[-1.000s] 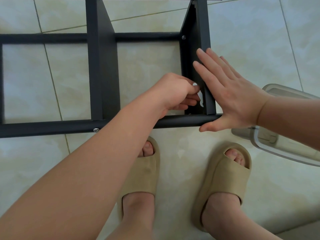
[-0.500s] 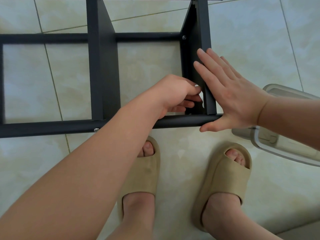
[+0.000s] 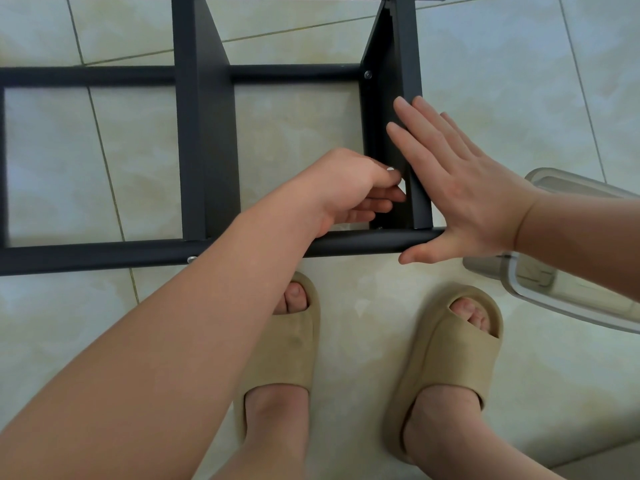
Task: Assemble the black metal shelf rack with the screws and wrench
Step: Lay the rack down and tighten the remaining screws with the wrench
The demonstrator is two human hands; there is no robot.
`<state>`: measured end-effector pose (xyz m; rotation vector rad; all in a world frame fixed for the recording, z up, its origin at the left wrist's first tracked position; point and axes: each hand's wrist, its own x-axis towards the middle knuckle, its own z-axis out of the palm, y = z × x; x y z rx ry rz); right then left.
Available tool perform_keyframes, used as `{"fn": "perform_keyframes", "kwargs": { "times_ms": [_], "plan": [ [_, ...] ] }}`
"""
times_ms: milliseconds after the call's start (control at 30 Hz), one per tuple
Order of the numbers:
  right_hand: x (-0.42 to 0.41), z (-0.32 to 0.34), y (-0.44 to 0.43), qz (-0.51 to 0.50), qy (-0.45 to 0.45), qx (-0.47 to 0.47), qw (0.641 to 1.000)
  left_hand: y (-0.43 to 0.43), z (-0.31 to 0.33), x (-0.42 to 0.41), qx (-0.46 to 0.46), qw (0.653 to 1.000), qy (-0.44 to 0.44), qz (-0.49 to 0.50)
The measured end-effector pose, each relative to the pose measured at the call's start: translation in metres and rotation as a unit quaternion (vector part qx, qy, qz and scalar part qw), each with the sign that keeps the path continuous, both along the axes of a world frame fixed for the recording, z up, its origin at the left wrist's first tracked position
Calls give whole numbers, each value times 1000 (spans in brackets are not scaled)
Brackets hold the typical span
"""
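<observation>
Right hand [image 3: 460, 188] lies flat, fingers straight, against the rack's [image 3: 194, 133] end panel, likely bracing it. Left hand [image 3: 346, 188], curled, pinches a pale piece [image 3: 391, 170] just inside that panel, probably tightening the joint.

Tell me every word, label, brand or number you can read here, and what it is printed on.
None: no text can be read anywhere in this view.
The black metal shelf rack is plain, with no sticker or number showing.
The two beige foam slippers show no logo.
The clear plastic lidded container shows no readable label.
The pale tiled floor bears no writing.
</observation>
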<state>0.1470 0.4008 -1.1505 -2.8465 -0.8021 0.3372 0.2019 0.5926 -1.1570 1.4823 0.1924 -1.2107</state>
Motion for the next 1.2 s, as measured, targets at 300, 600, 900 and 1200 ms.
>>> {"fn": "perform_keyframes", "kwargs": {
  "times_ms": [300, 600, 900, 1200],
  "plan": [
    [0, 0, 0, -1, 1, -2, 1000, -3, 1, -1, -4, 1000, -1, -14],
    [0, 0, 0, -1, -1, -6, 1000, 3, 1, -1, 4, 998, -31, -50],
    [0, 0, 0, -2, 1, -4, 1000, 10, 4, -1, 13, 993, -62, -99],
    [0, -1, 0, -3, 3, -3, 1000, 13, 8, -4, 23, 975, -120, -187]
  ]
}}
